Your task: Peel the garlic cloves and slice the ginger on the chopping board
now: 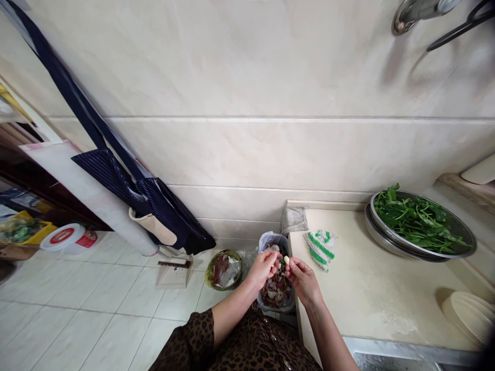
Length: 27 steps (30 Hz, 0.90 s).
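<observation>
Kitchen corner, cream wall tiles (pixel 247 154) above pale floor tiles (pixel 104 293); cream countertop (pixel 371 304) runs along the right side; navy striped apron (pixel 162 216) hangs against the wall at left; dustpan (pixel 174 273) with a small brush (pixel 175 264) sits on the floor near the wall; round bowl of scraps (pixel 223 270) on the floor just left of a plastic-lined bin (pixel 273 236); bin holds mixed peelings (pixel 276 291) and stands right beside the counter edge.

Left hand (pixel 263 269), in a leopard-print sleeve (pixel 189 335), is over the bin, fingers curled; cannot tell if it grips anything. Right hand (pixel 303 281) is over the bin's right edge, its fingertips (pixel 291 265) pinched on a small pale piece (pixel 286 260), possibly a garlic clove; piece sits between the hands, just above the bin, nearer the right hand, left fingers almost touching it; long axis roughly upright in view, too small to be sure.

On the counter: grey cloth (pixel 294 219), green-striped white cloth (pixel 320 249), steel bowl (pixel 425 256) of leafy greens (pixel 415 221); all well right of the hands.
</observation>
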Each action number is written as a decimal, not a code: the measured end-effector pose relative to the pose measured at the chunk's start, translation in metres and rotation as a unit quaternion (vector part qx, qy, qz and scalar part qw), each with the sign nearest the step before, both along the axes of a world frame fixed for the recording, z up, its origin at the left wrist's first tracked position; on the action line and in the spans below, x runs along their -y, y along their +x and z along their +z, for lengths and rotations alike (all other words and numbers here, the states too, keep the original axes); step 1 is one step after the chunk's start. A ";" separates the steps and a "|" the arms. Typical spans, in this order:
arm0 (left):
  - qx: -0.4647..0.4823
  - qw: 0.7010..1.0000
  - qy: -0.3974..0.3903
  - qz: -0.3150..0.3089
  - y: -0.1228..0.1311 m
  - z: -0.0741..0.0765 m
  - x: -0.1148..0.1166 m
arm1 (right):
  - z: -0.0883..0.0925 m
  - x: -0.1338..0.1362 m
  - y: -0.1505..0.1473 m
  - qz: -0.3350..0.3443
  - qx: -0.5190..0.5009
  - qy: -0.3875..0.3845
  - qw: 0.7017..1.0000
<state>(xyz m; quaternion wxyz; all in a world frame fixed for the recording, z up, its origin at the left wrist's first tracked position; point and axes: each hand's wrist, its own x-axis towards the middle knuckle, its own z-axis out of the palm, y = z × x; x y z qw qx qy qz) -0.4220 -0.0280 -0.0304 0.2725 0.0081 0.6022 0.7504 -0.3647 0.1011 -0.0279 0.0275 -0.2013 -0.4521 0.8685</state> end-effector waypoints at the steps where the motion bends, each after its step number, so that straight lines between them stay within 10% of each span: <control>1: 0.010 1.000 0.024 -0.004 0.001 0.002 0.000 | 0.001 0.003 0.000 0.002 -0.001 0.015 1.000; 13: 0.221 0.939 0.251 0.078 0.000 -0.005 0.005 | -0.001 0.009 -0.007 -0.049 -0.026 0.227 0.972; 27: 0.158 0.974 0.155 0.041 0.005 0.002 0.012 | 0.002 0.004 -0.016 -0.010 -0.070 0.499 0.864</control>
